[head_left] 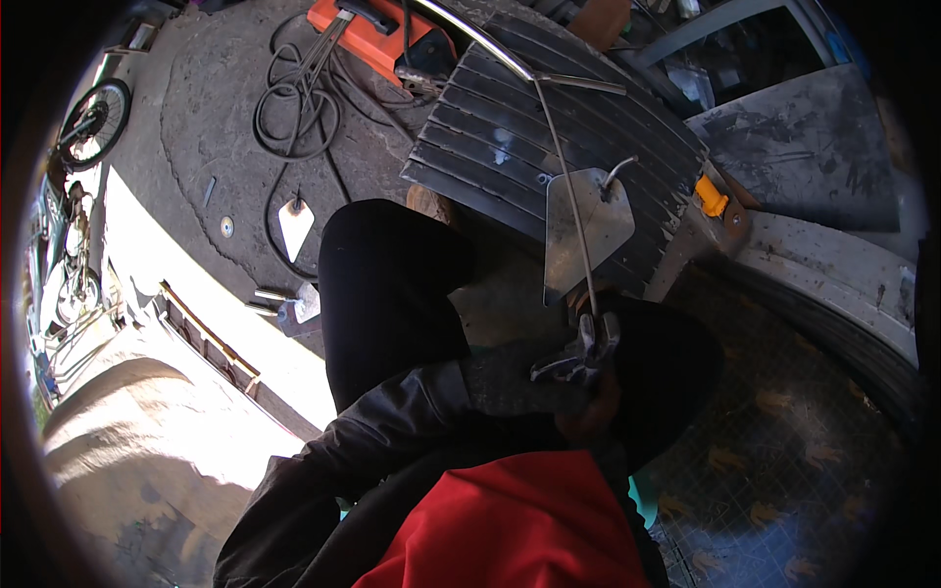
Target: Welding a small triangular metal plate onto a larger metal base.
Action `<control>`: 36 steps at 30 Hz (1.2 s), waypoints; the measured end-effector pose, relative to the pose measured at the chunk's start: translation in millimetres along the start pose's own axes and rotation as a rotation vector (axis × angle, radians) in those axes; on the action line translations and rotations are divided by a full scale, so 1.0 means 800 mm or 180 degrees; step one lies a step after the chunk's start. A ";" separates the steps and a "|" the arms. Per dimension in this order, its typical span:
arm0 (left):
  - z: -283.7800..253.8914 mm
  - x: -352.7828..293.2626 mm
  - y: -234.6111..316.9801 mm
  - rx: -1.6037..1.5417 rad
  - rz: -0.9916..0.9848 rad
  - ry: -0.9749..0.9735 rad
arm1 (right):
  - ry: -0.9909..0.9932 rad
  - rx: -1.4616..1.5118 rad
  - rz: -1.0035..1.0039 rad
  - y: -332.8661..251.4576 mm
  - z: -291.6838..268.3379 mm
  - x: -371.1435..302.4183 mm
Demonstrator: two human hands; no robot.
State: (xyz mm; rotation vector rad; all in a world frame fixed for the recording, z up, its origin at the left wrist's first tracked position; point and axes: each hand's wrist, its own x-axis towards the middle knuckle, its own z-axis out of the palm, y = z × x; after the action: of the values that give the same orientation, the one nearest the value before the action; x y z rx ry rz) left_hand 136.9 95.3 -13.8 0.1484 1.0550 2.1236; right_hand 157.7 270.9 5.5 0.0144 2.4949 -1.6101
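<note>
Both my hands meet over my lap, in deep shade. My left hand (524,377), dark and seemingly gloved, is closed beside a grey metal pliers-like tool (585,351); what lies in its fingers is hidden. Just below that tool, my right hand (591,412) is closed around its lower part. From the tool's jaws a long thin metal rod (567,167) runs up and away across the slatted bench. Under the rod lies a pointed trowel blade (588,230) with a bent metal tang.
The dark slatted metal bench (490,118) stands ahead, with a bent shiny tube (485,37) over it. Left lie an orange welding machine (392,44), coiled cables (289,113) and another blade (296,230). An orange-yellow object (712,196) sits right. A motorcycle (83,201) stands far left.
</note>
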 end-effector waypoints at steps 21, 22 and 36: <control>0.002 0.003 0.003 -0.0179 0.0320 0.0095 | -0.0216 -0.0386 -0.0249 0.003 -0.006 0.001; 0.002 0.002 0.001 -0.0019 0.0470 0.0175 | -0.0196 -0.0499 -0.0335 0.002 -0.007 0.001; -0.001 0.001 0.004 -0.0143 0.0053 0.0014 | -0.0195 -0.0340 -0.0276 -0.006 -0.003 0.005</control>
State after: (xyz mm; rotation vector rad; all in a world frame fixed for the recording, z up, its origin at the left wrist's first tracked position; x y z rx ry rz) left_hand 134.1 94.2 -11.7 0.1312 1.0109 2.1616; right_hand 152.6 270.4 10.2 -0.1566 2.5631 -1.4820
